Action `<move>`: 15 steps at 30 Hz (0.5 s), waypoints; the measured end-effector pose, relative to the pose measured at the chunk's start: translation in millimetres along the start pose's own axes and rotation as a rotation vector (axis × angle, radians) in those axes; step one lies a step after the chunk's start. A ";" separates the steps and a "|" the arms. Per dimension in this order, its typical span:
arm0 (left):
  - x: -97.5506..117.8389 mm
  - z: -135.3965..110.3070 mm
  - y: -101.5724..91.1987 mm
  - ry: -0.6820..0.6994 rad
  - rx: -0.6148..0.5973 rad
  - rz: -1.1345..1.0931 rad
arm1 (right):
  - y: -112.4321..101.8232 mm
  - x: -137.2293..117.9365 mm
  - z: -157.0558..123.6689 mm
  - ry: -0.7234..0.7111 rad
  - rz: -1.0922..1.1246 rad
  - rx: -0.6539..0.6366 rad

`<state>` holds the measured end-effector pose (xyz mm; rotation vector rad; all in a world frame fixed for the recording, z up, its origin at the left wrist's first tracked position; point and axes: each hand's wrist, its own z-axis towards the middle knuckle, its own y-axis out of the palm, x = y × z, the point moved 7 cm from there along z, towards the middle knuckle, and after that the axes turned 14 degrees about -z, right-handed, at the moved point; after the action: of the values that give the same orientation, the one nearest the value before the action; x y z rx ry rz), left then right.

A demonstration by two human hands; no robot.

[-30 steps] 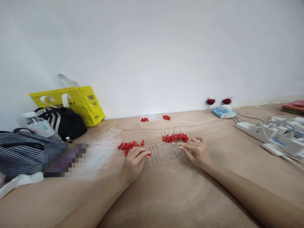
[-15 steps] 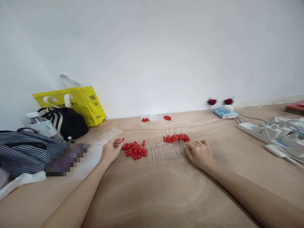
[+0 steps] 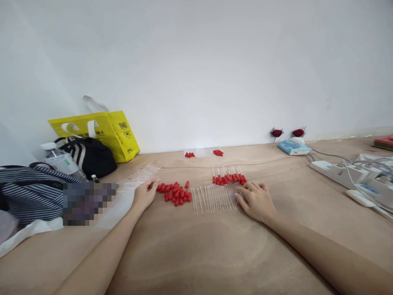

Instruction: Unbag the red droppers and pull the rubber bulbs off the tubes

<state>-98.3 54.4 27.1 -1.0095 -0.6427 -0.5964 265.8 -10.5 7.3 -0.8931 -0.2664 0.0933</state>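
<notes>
My left hand (image 3: 145, 194) is closed in a pinch at the left edge of a loose pile of red rubber dropper bulbs (image 3: 175, 194); the bulb in its fingertips is mostly hidden. To the right of the pile lies a row of clear dropper tubes (image 3: 213, 198), side by side. At the right end of this row rests my right hand (image 3: 255, 200), thumb and forefinger apart over the last tubes. Just behind the row are assembled droppers (image 3: 229, 178), their red bulbs pointing toward me and their clear tubes away.
Small bags with red bulbs (image 3: 217, 153) lie by the wall. At left are clear plastic bags (image 3: 123, 200), a striped bag (image 3: 30, 192), a bottle (image 3: 63, 162), a black bag (image 3: 96, 157) and a yellow bag (image 3: 124, 139). Tissues (image 3: 294, 147) and a power strip (image 3: 325, 167) sit at right.
The red bulb that showed at my left fingertips is now mostly hidden behind them. My right thumb and forefinger have shifted slightly left over the tubes. The view has turned a little.
</notes>
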 end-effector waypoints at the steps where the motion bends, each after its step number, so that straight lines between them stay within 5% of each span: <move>1: -0.5 0.3 0.1 0.000 0.001 0.001 | -0.3 1.5 0.1 0.014 0.012 0.007; 11: 9.6 -3.5 -5.4 0.057 0.087 -0.027 | 11.3 6.4 38.5 0.206 0.079 -0.113; 15: 27.1 -13.4 0.3 0.205 0.069 -0.060 | 19.9 1.8 56.2 0.272 0.040 -0.167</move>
<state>-77.1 38.3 41.5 -0.8542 -0.5094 -0.7155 253.1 44.8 25.7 -1.0650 -0.0024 -0.0139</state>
